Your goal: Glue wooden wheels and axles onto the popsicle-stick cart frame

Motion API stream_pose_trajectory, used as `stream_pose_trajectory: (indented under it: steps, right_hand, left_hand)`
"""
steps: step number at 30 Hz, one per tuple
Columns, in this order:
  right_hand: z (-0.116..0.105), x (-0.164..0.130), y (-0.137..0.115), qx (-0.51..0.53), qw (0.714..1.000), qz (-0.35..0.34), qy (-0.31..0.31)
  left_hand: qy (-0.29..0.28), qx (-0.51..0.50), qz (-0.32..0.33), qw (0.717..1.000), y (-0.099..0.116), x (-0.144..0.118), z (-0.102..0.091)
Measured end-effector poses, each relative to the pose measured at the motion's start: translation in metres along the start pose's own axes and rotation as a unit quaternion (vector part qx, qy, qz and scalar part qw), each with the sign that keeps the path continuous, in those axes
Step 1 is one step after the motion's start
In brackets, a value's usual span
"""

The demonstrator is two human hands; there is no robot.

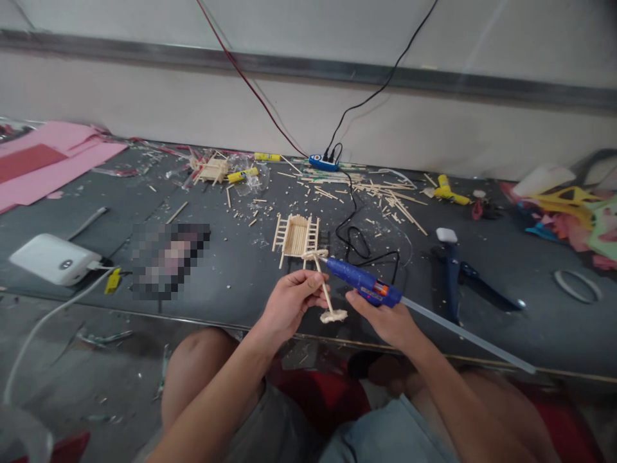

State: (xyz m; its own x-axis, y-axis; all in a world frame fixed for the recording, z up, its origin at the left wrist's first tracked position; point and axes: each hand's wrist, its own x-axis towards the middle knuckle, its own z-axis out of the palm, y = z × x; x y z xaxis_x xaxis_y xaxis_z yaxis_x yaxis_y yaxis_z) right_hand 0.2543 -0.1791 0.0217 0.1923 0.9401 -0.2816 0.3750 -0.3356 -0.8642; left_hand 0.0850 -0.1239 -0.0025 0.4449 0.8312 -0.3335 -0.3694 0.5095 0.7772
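Presently, the dark grey tabletop is littered with loose wooden sticks and offcuts; the risk is that a sleeve or cable sweeps them about, or that they stick to fresh glue. A black power cable lies in loops on the tabletop just behind the work and runs back to a blue socket strip. Judged hazard: the loops could snag and tug the tool off its mark.

The blue hot glue gun is gripped by the right hand, whose grip is closed round the body; a clear glue stick trails out of its rear. Its nozzel end sits against the top of the small wooden stick assembly, a thin upright stick with a bundled piece at each end. That assembly is held above the near edge of the tabletop by the left hand, grip closed on the stick at mid-length.

Judged hazards: the left fingers lie near the nozzle, so a burn from hot glue is possible; excess glue could run down the stick; the thin stick could snap or twist under nozzle pressure.

A small ladder-sided wooden stick frame stands just beyond, within reach of a stray drip.
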Motion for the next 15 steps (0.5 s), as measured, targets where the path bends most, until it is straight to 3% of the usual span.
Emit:
stream_pose_trajectory:
  steps: [15]
  right_hand:
    - [0.0012,0.0016,0.0043,0.014,0.999,-0.032,0.005]
  left_hand:
    - [-0.002,0.0,-0.006,1.0,0.0016,-0.0012,-0.0012]
